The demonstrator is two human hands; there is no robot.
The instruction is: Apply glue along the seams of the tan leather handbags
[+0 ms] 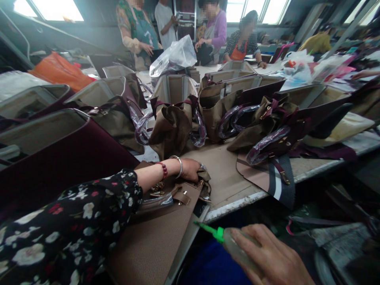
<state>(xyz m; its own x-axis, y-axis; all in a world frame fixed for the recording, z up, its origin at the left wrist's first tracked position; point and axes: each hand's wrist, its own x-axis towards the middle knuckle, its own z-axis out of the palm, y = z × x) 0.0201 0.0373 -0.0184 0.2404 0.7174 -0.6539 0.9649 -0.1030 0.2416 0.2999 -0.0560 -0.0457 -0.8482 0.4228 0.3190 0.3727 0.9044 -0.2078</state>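
Note:
In my right hand (267,249) is a squeeze bottle (242,245) with a bright green tapered nozzle, whose tip points left toward the edge of a tan handbag (160,233). My left hand (190,169), with a silver bangle and red beads at the wrist, is closed on olive-brown fabric (204,184) at the handbag's far corner. Its fingertips are hidden behind the knuckles. A strap tab with a metal stud and a plastic-wrapped handle (157,202) show on the bag's face. Gold-coloured hardware (157,189) lies beside my left wrist.
Several open maroon and olive bags (175,122) with plastic-wrapped handles stand across the workbench (225,170). A striped panel (267,174) overhangs its front edge. Clear plastic bags (175,55) and an orange bag (59,71) lie behind. Several people stand or sit at the far side.

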